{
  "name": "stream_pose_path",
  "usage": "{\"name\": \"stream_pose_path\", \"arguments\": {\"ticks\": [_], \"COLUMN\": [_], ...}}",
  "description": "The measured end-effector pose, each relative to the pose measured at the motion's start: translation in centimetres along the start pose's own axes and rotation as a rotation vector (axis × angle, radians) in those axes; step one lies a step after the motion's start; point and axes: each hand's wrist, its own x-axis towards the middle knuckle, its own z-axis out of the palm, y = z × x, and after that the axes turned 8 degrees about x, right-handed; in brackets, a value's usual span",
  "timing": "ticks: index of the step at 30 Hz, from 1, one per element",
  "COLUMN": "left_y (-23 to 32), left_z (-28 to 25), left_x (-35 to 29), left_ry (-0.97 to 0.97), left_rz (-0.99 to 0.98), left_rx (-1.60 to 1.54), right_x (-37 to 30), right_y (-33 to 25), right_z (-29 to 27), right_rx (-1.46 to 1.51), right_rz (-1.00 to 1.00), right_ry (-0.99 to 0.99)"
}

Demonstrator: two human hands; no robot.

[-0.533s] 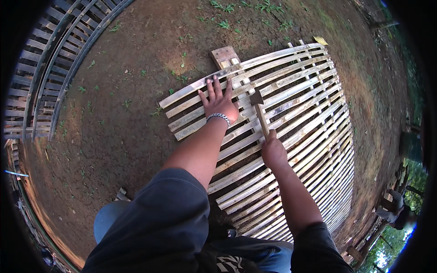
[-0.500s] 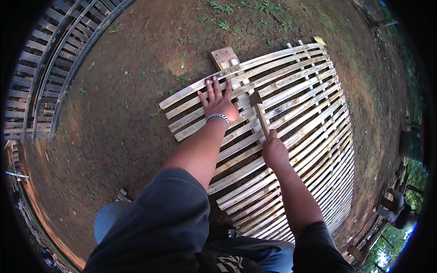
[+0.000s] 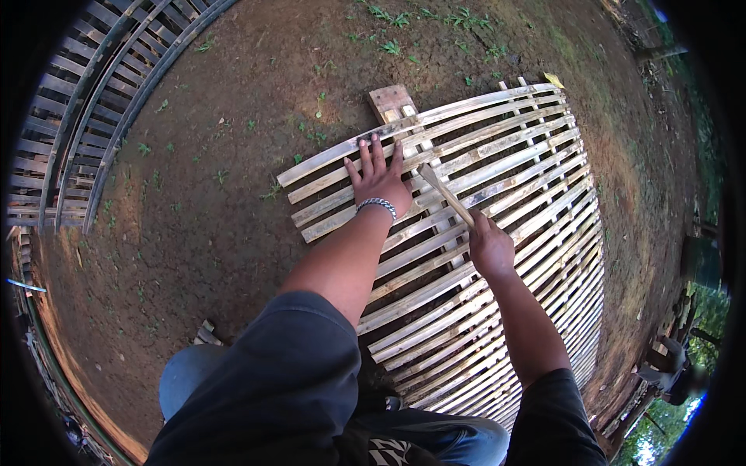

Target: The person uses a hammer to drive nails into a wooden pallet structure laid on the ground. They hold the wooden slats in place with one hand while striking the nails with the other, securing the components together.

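Observation:
A large panel of pale bamboo slats (image 3: 322, 161) lies on the ground in front of me, its slats set side by side over crosswise strips. My left hand (image 3: 382, 188) rests flat on the outermost slats near their left ends, fingers spread, a chain bracelet at the wrist. In my right hand (image 3: 491, 247) is the wooden handle of a hammer (image 3: 452, 200). Its head is low over the slats, just right of my left hand; whether it touches them I cannot tell. A short wooden board (image 3: 391, 99) sticks out from under the panel's far edge.
Another slatted frame with curved-looking rails (image 3: 116, 85) lies at the upper left. Grass tufts (image 3: 392, 46) grow from the bare soil beyond the panel. A yellow leaf (image 3: 553, 80) is at the panel's far right corner. Another person (image 3: 667, 365) is at the far right edge.
The hammer's head has come down and left, closer to my left hand, and its handle now slants more. My right hand has shifted slightly right. My left hand stays on the same slats.

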Motion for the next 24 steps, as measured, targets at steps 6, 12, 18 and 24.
{"name": "stream_pose_path", "arguments": {"ticks": [6,12,18,24], "left_y": [0.3,-0.5,0.3,-0.3], "left_z": [0.2,0.5,0.1,0.4], "left_x": [0.0,-0.1,-0.2,-0.4], "left_ry": [0.017,0.029,0.025,0.022], "left_rz": [0.008,-0.004,0.027,0.009], "left_rx": [0.006,0.008,-0.017,0.019], "right_x": [-0.3,1.0,0.4,-0.3], "right_y": [1.5,-4.2,-1.5,-4.3], "right_z": [-0.5,-4.9,-3.3,-5.1], "right_rx": [-0.046,0.097,-0.199,0.07], "right_rz": [-0.106,0.077,0.154,-0.074], "right_ry": [0.069,0.037,-0.237,0.109]}}
